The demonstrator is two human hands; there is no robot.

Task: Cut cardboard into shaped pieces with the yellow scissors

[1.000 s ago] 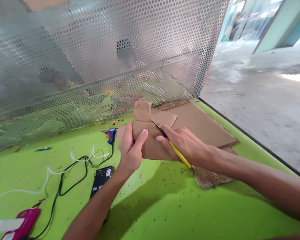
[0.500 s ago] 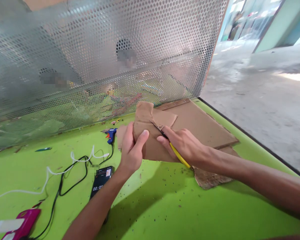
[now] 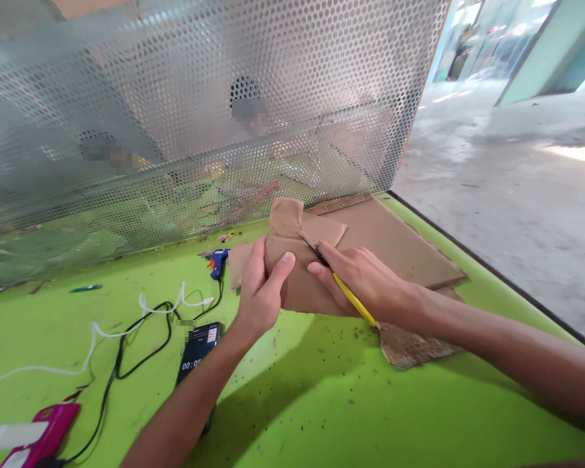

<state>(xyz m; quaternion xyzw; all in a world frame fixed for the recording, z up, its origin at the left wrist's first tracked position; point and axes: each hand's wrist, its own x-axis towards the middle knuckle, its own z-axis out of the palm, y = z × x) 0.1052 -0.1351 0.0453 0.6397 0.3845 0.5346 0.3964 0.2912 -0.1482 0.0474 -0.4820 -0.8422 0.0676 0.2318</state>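
Note:
My left hand (image 3: 263, 292) grips the left side of a brown cardboard piece (image 3: 307, 283), thumb on top and fingers behind it. The piece is raised above the green table and has a rounded tab at its far end. My right hand (image 3: 363, 276) is closed around a yellow-handled cutting tool (image 3: 353, 299) with a thin dark pointed blade. The blade's tip rests at a slit or crease near the base of the tab. Whether the tool has one blade or two is unclear. Part of its handle is hidden by the hand.
A large cardboard sheet (image 3: 400, 244) and a torn scrap (image 3: 409, 348) lie at the right on the green table (image 3: 297, 403). To the left are a blue glue gun (image 3: 218, 263), tangled cables, a phone (image 3: 198, 351) and a pink power strip (image 3: 49, 429). A perforated metal screen (image 3: 175, 117) stands behind.
The yellow handle has turned slightly in my right hand, and its blade shows a little differently at the slit. My left hand keeps its hold. The whole view has shifted slightly.

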